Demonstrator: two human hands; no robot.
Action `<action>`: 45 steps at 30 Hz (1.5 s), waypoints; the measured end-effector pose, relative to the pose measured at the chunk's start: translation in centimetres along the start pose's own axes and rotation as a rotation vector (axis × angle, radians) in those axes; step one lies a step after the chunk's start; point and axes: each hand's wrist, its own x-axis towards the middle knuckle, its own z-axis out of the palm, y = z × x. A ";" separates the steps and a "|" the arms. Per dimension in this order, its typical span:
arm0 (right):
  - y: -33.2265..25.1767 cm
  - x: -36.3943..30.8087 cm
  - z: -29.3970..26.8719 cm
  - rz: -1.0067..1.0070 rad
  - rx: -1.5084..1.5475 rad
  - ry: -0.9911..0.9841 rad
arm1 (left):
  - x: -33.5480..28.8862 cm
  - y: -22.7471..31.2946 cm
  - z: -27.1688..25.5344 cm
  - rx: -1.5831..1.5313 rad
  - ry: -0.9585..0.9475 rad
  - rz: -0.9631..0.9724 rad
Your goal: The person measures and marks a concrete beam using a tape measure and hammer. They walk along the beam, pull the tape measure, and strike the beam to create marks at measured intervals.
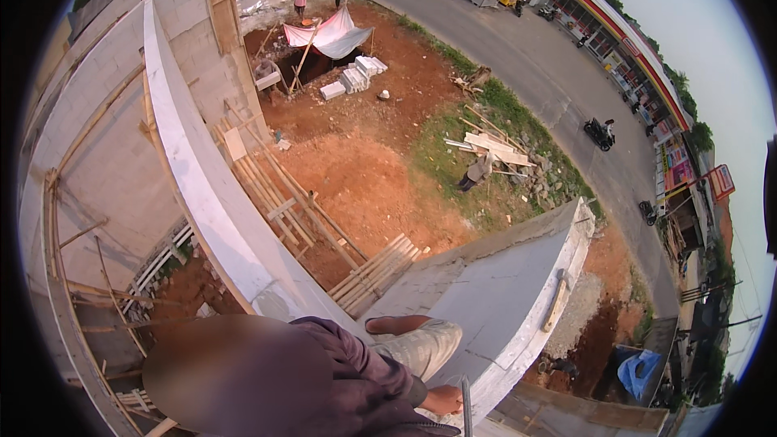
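My left hand (441, 399) comes out of a dark purple jacket sleeve (364, 356) at the lower edge. Its fingers are curled against an upright, thin grey metal bar (466, 406), whose lower end is cut off by the picture edge. Beneath and beside the hand runs the pale top of a block wall (518, 348). Farther along that top lies a narrow wooden piece (555, 301). A bent leg in beige trousers (425, 346) shows behind the sleeve, with bare skin at its end. A blurred patch covers the lower left. My right hand is not in view.
A long white wall top (190, 158) curves away on the left, high above the ground. Bamboo poles (271, 194) lean below it, beside reddish soil (356, 178). A person (476, 171) stands by loose boards (498, 148). Beyond runs a road (534, 73) with motorcycles.
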 end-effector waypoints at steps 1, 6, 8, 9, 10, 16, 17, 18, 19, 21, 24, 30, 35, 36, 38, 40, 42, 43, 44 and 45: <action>-0.6 -0.1 0.3 -0.003 -0.010 -0.002 | -0.1 0.3 0.0 -0.007 0.005 0.017; -2.6 0.0 0.8 -0.022 -0.048 -0.004 | -0.6 1.6 -0.5 -0.037 -0.079 0.077; -3.1 0.1 0.9 -0.033 -0.061 -0.010 | -0.7 1.7 -0.5 -0.070 -0.107 0.089; -3.3 0.1 0.9 -0.039 -0.067 -0.014 | -0.8 1.7 -0.5 -0.111 -0.134 0.075; -3.5 0.1 1.0 -0.045 -0.072 -0.018 | -0.9 1.6 -0.5 -0.084 -0.130 0.061; -4.9 -0.1 1.1 -0.093 -0.098 -0.041 | -1.5 2.0 -0.2 -0.045 -0.180 -0.014; -5.1 -0.1 1.1 -0.099 -0.102 -0.046 | -1.6 2.2 -0.3 -0.033 -0.174 -0.015; -5.3 -0.2 1.1 -0.111 -0.108 -0.048 | -1.7 2.5 -0.4 -0.039 -0.176 -0.032; -5.5 -0.1 1.1 -0.117 -0.110 -0.050 | -1.9 2.8 -0.5 -0.021 -0.182 -0.019; -5.7 -0.1 1.2 -0.125 -0.121 -0.054 | -2.2 3.4 -0.9 -0.034 -0.198 -0.023; -6.1 -0.1 1.0 -0.152 -0.137 -0.056 | -2.7 4.1 -1.3 -0.119 -0.242 0.062; -6.7 0.3 0.6 -0.192 -0.167 -0.045 | -3.3 4.9 -2.3 -0.129 -0.248 -0.083; -6.6 0.8 0.5 -0.222 -0.180 -0.016 | -3.9 5.0 -2.8 -0.112 -0.220 -0.040; -6.5 1.0 0.4 -0.229 -0.182 -0.003 | -3.9 5.0 -2.8 -0.165 -0.251 -0.045; -6.1 1.2 0.1 -0.238 -0.184 0.024 | -3.6 4.8 -2.9 -0.103 -0.262 -0.082; -5.3 1.7 -0.4 -0.240 -0.189 0.054 | -3.1 4.5 -3.0 -0.269 -0.246 -0.169; -4.2 2.2 -1.3 -0.240 -0.194 0.104 | -2.7 4.2 -3.6 -0.609 -0.163 -0.301; -3.4 2.6 -1.9 -0.239 -0.200 0.133 | -2.7 4.0 -4.0 -0.715 -0.141 -0.298; -2.4 3.0 -2.5 -0.234 -0.206 0.166 | -2.7 3.8 -4.6 -0.811 -0.122 -0.296; -1.3 3.3 -3.3 -0.229 -0.214 0.200 | -2.8 3.7 -5.2 -0.912 -0.099 -0.292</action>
